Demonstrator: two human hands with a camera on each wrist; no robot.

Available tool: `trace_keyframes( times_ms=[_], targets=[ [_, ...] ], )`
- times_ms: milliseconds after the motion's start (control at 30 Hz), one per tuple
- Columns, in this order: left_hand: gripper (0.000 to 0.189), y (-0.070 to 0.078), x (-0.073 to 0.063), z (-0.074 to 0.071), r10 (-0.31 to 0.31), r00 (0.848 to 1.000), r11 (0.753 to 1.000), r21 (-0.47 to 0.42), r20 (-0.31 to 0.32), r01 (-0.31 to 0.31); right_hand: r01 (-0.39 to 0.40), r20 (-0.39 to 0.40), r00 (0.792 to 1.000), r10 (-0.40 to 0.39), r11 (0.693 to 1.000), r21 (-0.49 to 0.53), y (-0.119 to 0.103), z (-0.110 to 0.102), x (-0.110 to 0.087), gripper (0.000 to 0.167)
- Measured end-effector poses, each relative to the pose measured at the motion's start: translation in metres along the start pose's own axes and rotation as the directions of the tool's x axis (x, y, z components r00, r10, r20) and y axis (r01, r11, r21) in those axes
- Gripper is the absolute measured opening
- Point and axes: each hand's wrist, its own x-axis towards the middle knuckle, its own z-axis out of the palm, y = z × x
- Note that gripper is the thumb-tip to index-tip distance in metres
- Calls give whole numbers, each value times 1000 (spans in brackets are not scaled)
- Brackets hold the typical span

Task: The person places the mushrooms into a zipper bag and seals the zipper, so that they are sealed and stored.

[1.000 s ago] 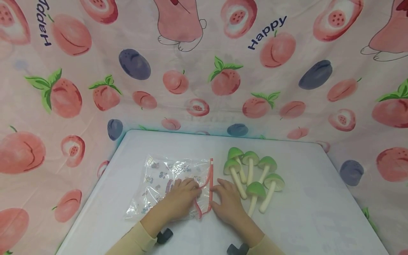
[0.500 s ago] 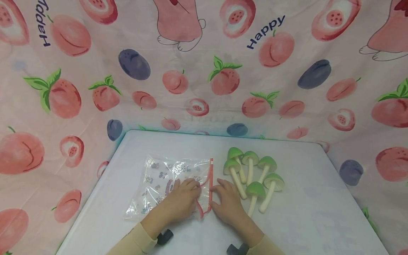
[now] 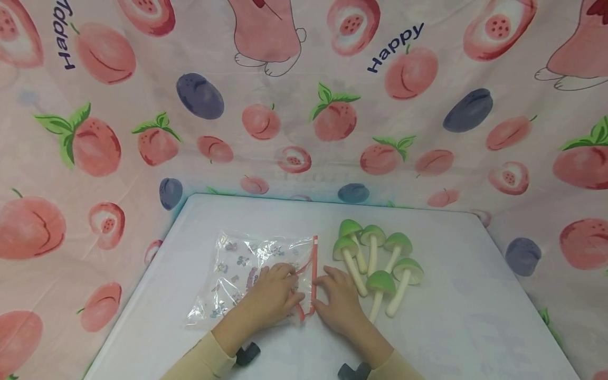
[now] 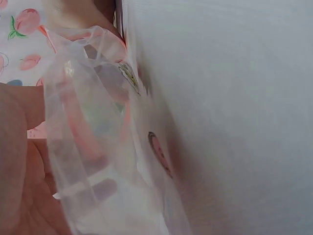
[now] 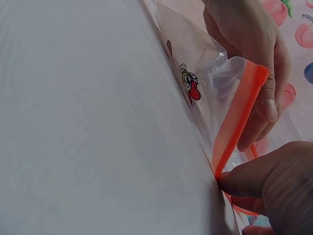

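A clear plastic zip bag (image 3: 233, 279) with small printed figures lies on the table, its red-edged mouth facing right. My left hand (image 3: 271, 295) is over the bag near that mouth. In the right wrist view its thumb and fingers (image 5: 270, 105) stretch down beside the raised red strip (image 5: 239, 115), without gripping it. My right hand (image 3: 343, 303) pinches the lower part of the red edge between thumb (image 5: 244, 178) and fingers. The two red edges are spread apart, so the mouth gapes. Inside the left wrist view, the bag's film (image 4: 98, 122) hangs in front of the left palm.
Several toy mushrooms (image 3: 381, 285) with green caps and pale stems lie together right of the right hand. The white table (image 3: 475, 295) meets a pink fruit-print cloth (image 3: 304, 105) at its back and sides. Dark wrist devices (image 3: 248, 353) sit below the forearms.
The left thumb has come out to the right, near the red edge, and the lower red flap has shifted slightly. The right hand and the mushrooms stay where they were.
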Motion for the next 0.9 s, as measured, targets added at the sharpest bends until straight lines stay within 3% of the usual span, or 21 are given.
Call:
trace_keyframes(
  times_ms=[200,533,900],
  targets=[
    [40,3,1,-3,-5,1000,1000,11,-27,6,-1,-5,1000,1,1000,-2,-2,-2,0,38],
    [44,3,1,-5,-50,998,998,-39,34,52,-13,13,1000,13,1000,8,-6,-9,0,38],
    [36,0,3,-2,19,997,999,-36,79,-16,20,11,1000,-20,1000,23,-7,-13,5,38]
  ],
)
